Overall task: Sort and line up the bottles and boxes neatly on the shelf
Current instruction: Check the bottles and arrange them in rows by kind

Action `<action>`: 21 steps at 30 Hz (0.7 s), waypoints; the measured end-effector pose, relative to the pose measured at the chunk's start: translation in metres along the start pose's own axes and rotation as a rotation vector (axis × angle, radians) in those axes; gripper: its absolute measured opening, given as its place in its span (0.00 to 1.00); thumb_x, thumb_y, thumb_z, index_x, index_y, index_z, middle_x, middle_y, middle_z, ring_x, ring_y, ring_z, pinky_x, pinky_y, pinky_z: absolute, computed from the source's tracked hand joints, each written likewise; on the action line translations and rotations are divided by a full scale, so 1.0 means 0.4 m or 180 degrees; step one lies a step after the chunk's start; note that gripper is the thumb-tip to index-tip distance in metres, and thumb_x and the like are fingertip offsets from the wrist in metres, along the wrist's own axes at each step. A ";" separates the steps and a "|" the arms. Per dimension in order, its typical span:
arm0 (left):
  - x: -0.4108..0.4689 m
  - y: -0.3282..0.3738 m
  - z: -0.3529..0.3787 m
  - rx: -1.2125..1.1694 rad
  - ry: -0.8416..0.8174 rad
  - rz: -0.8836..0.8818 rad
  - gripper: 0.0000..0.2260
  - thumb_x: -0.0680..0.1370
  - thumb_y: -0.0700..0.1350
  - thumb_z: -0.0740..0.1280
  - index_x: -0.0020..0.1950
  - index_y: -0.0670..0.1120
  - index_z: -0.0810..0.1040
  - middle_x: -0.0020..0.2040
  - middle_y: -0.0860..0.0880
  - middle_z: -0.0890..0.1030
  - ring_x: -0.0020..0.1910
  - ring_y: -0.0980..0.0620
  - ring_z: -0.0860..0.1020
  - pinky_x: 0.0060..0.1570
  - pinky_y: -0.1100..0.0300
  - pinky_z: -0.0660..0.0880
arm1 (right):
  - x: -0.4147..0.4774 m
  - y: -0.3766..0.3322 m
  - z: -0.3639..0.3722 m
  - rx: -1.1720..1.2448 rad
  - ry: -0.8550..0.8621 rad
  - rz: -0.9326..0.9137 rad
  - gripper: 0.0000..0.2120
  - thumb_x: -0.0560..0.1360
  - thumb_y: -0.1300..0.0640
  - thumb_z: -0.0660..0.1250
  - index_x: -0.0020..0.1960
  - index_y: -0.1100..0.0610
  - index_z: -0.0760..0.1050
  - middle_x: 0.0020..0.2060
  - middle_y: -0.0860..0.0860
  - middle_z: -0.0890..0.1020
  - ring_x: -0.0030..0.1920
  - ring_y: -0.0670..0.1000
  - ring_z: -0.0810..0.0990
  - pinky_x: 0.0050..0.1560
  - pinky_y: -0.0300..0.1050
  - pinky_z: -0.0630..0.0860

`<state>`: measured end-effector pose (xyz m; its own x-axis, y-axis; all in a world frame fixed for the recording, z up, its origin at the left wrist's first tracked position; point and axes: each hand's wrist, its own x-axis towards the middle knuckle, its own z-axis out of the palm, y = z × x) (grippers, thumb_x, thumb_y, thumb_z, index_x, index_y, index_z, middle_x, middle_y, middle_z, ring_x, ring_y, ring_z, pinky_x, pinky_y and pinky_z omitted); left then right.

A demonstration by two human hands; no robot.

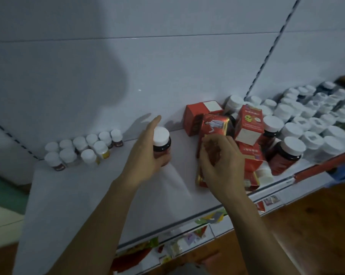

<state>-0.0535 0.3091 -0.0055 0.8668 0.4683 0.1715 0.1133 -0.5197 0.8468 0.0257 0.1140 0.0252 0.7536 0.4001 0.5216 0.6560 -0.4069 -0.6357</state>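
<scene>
Head view: left hand grips a white-capped dark bottle; right hand, just right, seemingly pinches a red box.

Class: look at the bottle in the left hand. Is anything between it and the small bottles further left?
Nothing visible. Only bare shelf lies between the bottle in the left hand and the small bottles; the red boxes lie on its other side.

Print on the red boxes and on the shelf-edge tags, too blurred to read; no legible text anywhere
</scene>
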 end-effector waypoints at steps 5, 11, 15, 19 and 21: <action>-0.143 -0.068 -0.112 0.0430 0.0281 -0.0546 0.38 0.75 0.49 0.77 0.80 0.57 0.61 0.71 0.53 0.71 0.64 0.56 0.75 0.59 0.56 0.74 | 0.017 -0.113 0.111 0.0477 -0.0334 -0.0385 0.10 0.75 0.64 0.71 0.56 0.56 0.78 0.51 0.49 0.78 0.44 0.43 0.76 0.45 0.25 0.67; -0.212 -0.154 -0.260 0.1257 0.1469 -0.0713 0.10 0.77 0.45 0.74 0.57 0.48 0.81 0.43 0.54 0.81 0.40 0.57 0.79 0.44 0.53 0.79 | 0.011 -0.246 0.297 0.0992 -0.0837 -0.0744 0.08 0.76 0.63 0.69 0.55 0.56 0.79 0.46 0.48 0.80 0.37 0.44 0.76 0.41 0.28 0.69; -0.176 -0.202 -0.289 0.1678 0.1378 -0.0613 0.16 0.77 0.50 0.73 0.63 0.52 0.79 0.59 0.49 0.80 0.55 0.46 0.79 0.48 0.48 0.79 | 0.005 -0.242 0.486 0.0750 -0.1500 -0.0536 0.11 0.78 0.55 0.70 0.59 0.54 0.77 0.53 0.53 0.76 0.39 0.52 0.79 0.46 0.46 0.78; -0.151 -0.232 -0.297 0.2122 0.1309 -0.0342 0.13 0.76 0.46 0.73 0.60 0.51 0.81 0.53 0.47 0.80 0.48 0.43 0.81 0.38 0.50 0.79 | -0.016 -0.215 0.563 0.0943 -0.1334 -0.0464 0.11 0.76 0.59 0.71 0.57 0.55 0.75 0.50 0.51 0.73 0.44 0.49 0.75 0.44 0.32 0.72; -0.153 -0.239 -0.306 0.2210 0.1392 -0.0294 0.12 0.76 0.43 0.73 0.58 0.50 0.83 0.49 0.47 0.83 0.45 0.43 0.82 0.36 0.52 0.78 | -0.023 -0.211 0.570 0.0980 -0.1329 -0.0442 0.12 0.76 0.61 0.71 0.57 0.54 0.74 0.49 0.49 0.73 0.43 0.45 0.72 0.43 0.26 0.68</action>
<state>-0.1769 0.4175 -0.0355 0.5882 0.6920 0.4184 0.5734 -0.7218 0.3877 -0.0461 0.3320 -0.0558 0.5386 0.7511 0.3818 0.6584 -0.0924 -0.7470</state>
